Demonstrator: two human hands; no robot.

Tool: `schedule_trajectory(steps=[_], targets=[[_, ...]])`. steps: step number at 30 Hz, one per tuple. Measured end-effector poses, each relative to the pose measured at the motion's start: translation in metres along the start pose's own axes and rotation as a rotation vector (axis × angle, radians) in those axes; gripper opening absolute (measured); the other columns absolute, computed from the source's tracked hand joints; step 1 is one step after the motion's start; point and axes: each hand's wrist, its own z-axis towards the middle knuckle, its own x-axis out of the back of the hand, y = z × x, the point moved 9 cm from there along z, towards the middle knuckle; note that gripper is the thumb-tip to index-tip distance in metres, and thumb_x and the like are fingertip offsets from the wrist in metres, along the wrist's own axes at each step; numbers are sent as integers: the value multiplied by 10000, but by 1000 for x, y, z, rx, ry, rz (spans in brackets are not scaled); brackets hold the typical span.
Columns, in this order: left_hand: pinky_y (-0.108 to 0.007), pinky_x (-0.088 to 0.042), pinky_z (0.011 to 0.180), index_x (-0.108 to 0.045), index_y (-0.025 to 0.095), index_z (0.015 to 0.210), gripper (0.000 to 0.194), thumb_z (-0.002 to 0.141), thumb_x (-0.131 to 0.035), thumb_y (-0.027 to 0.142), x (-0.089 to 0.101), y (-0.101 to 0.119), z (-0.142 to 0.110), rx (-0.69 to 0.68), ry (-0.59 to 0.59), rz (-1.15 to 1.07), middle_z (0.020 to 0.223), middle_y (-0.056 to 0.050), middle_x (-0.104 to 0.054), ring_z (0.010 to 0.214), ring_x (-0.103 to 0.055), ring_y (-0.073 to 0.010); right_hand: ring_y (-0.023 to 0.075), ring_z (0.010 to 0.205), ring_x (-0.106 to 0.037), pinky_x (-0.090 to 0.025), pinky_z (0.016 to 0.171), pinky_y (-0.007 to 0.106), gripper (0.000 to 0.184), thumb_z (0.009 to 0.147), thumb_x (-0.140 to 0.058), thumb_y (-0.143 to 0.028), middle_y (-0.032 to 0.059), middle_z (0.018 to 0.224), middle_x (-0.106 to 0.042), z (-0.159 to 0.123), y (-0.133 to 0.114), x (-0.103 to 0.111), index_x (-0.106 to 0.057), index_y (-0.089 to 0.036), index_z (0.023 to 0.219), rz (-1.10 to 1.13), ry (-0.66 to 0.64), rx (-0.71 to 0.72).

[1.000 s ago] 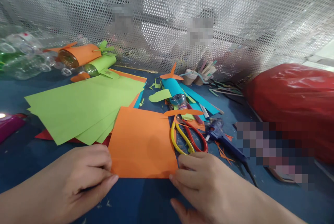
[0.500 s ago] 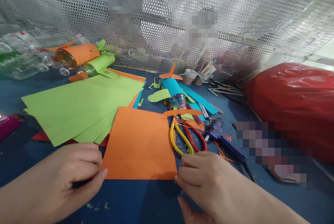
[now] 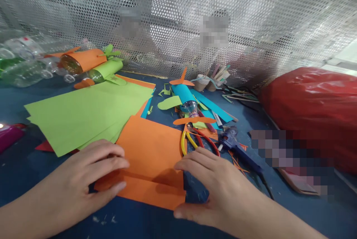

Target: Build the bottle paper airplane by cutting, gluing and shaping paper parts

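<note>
An orange sheet of paper lies in front of me, a crease or folded strip running along its near edge. Over its left side is my left hand, fingers and thumb apart, the thumb resting at the near strip. My right hand is spread at the right edge, fingertips over the sheet and thumb by the near right corner. Neither hand visibly grips the paper. Just beyond the right hand, scissors with yellow and red handles are partly hidden. A blue glue gun lies to their right.
Green paper sheets are fanned at the left. Behind the scissors stands a blue paper-wrapped bottle plane. Orange and green bottle planes sit by clear bottles. A red plastic bag bulges at right, before a perforated metal screen.
Both hands have opened from closed grips and shifted inward over the orange paper. The sheet has turned slightly, and a strip along its near edge now shows. The scissors are more covered.
</note>
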Motion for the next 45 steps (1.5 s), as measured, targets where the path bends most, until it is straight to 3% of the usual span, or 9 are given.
schedule_trajectory(steps=[4, 8, 12, 19, 26, 31, 35, 41, 45], targets=[[-302, -521, 880, -583, 320, 1266, 533, 783, -737, 483, -11, 6, -4, -79, -88, 49, 1213, -23, -624, 1099, -603, -249, 208, 782, -584, -479, 657, 312, 475, 647, -841, -511, 35, 850, -647, 0, 3, -24, -644, -168, 911, 51, -138, -94], [-306, -518, 852, -628, 258, 902, 125, 816, -690, 324, -14, 7, 3, -38, -171, -58, 1041, -21, -656, 1094, -579, -245, 145, 802, -580, -458, 658, 235, 197, 784, -761, -186, 1, 856, -633, 0, -11, -25, -564, -183, 788, 165, -180, -45], [-282, -537, 791, -531, 239, 801, 99, 848, -617, 256, -12, 5, 6, -4, -222, -169, 926, -8, -654, 961, -618, -203, 103, 719, -598, -470, 647, 199, 146, 840, -577, -44, -14, 808, -645, -2, -15, -11, -560, -186, 868, 298, -70, -51], [-315, -595, 734, -609, 303, 1142, 353, 823, -670, 442, 6, -31, 18, 462, -83, -647, 1051, 1, -731, 911, -713, -239, 106, 617, -587, -486, 542, 195, 31, 883, -555, -206, -12, 770, -595, -12, 27, 25, -532, -212, 903, 467, 411, -247], [-349, -564, 817, -715, 253, 997, 250, 891, -616, 456, 30, -28, 80, 375, -20, -855, 1006, -15, -740, 970, -675, -239, 84, 514, -506, -427, 459, 173, 379, 802, -680, -525, -68, 623, -503, -7, 55, 27, -460, -219, 844, 985, 482, -448], [-291, -519, 779, -690, 263, 1064, 307, 910, -577, 505, 44, -19, 115, 334, 14, -827, 1065, -16, -720, 981, -649, -248, 84, 512, -592, -480, 451, 170, 477, 738, -740, -579, -27, 692, -602, -4, 52, 7, -530, -186, 908, 1281, 319, -436], [-308, -513, 787, -688, 265, 1114, 357, 892, -593, 529, 49, 1, 143, 275, -111, -817, 1083, -40, -730, 1008, -657, -276, 104, 490, -642, -487, 443, 169, 506, 759, -715, -601, -10, 656, -648, -4, 51, -7, -533, -181, 975, 1379, 202, -369], [-292, -499, 729, -718, 260, 1113, 345, 856, -647, 479, 24, 12, 166, 224, -389, -721, 1016, -46, -750, 929, -681, -266, 39, 427, -504, -430, 420, 129, 537, 664, -811, -547, -103, 555, -550, -2, 65, -15, -541, -209, 982, 1329, 204, -491], [-255, -461, 650, -741, 253, 1079, 372, 769, -736, 458, 2, 4, 174, 234, -422, -649, 839, -17, -743, 765, -670, -232, 39, 382, -465, -408, 380, 139, 565, 648, -792, -575, -113, 529, -558, -1, 69, -28, -509, -209, 972, 1224, 104, -571]])
